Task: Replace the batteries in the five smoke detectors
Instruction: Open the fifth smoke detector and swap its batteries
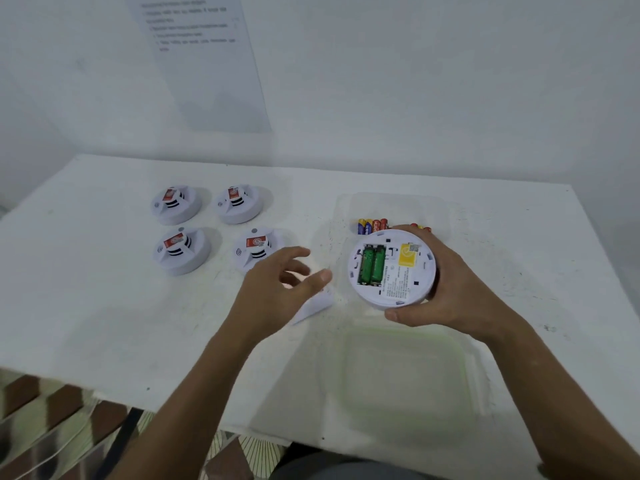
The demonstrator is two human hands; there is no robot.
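Observation:
My right hand (446, 289) grips a white smoke detector (393, 270) turned back side up, its battery bay uncovered with two green batteries (372, 265) inside. My left hand (277, 289) hovers just left of it, fingers apart, above a white battery cover (317, 304) lying on the table. Several other smoke detectors stand face up at the left: two at the back (176, 204) (239, 202) and two nearer (181, 249) (258, 249). Loose blue, red and yellow batteries (372, 226) lie in a clear tray behind the held detector.
A clear tray (394, 206) sits at the back right of the white table (104, 306), and a second clear container (408, 375) near the front edge. A printed sheet (204, 60) hangs on the wall behind. The floor shows past the table's front left edge.

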